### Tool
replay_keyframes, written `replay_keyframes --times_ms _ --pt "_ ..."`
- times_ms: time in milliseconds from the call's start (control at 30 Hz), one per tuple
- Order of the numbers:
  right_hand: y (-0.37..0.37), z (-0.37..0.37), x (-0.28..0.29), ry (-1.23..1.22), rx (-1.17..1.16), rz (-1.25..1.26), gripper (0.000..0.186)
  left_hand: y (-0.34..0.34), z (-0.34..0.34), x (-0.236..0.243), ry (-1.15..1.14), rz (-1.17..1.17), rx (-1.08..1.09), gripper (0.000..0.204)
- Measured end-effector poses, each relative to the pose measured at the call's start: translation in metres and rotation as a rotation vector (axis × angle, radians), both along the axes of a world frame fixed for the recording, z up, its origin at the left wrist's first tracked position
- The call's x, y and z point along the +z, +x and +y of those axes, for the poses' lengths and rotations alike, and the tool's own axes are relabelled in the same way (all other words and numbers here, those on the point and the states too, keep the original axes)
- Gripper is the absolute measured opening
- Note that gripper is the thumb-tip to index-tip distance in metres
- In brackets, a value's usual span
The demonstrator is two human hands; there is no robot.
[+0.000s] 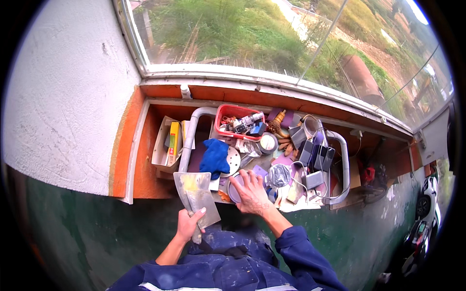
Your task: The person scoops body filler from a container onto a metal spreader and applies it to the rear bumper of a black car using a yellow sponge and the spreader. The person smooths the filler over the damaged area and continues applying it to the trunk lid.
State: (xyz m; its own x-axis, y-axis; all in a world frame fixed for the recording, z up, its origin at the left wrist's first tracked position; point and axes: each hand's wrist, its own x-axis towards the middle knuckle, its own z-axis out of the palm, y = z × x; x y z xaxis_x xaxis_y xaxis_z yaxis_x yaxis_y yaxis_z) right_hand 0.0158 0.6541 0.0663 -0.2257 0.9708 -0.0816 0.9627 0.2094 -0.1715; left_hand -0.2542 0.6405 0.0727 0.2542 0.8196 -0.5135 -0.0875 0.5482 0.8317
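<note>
Left Hand on Scrapers, Right Hand at Purple Disc

Clock positions refer to the centre of the view.

Labels: The yellow carton at 9 o'clock, standing in an open cardboard box, bears print too small to make out.

Scrapers: Two flat scrapers are located at 7 o'clock, blades overlapping and pointing toward 11 o'clock. The blades are grey, broad and thin. The rear blade carries a yellowish smear and pale residue; the front blade is a duller grey.

Left hand: Clamped around the scrapers near their handles, thumb laid across the front.

Right hand: Fingers spread apart at 5 o'clock, over the edge of a purple disc at 6 o'clock. Whether the fingers press on the disc cannot be told.

Surrounding items: A blue cloth lies at 8 o'clock, beside a white perforated disc. A red basket of mixed parts sits at 12 o'clock.
</note>
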Motion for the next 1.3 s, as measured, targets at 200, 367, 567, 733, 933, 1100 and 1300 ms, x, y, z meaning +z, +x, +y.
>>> replay_keyframes --times_ms 200,367,567,733,933,1100,1300 --pt "0.021 -0.094 0.025 0.202 -0.465 0.307 0.108 0.027 0.027 -0.013 -0.076 -0.162 0.049 0.027" --pt "0.080 -0.151 -0.054 0.152 -1.106 0.053 0.114 0.038 0.039 -0.009 -0.095 -0.254 0.060 0.026" --pt "0.117 -0.139 -0.094 0.125 -1.021 -0.013 0.099 0.057 0.046 -0.002 -0.140 -0.334 0.001 0.024" --pt "0.011 -0.113 -0.016 -0.050 -0.935 1.258 0.068 0.060 0.032 0.009 -0.173 -0.409 0.007 0.024" --pt "-0.098 -0.075 0.031 -0.066 -1.049 1.855 0.046 0.057 0.002 0.005 -0.161 -0.313 -0.134 0.027" --pt "-0.058 -0.059 0.050 0.450 -0.911 1.055 0.025 0.048 0.026 -0.010 -0.081 -0.129 0.037 0.030" --pt "0.003 -0.007 0.039 -0.022 -0.465 0.254 0.020 0.063 0.030 -0.037 -0.153 -0.172 -0.011 0.024"
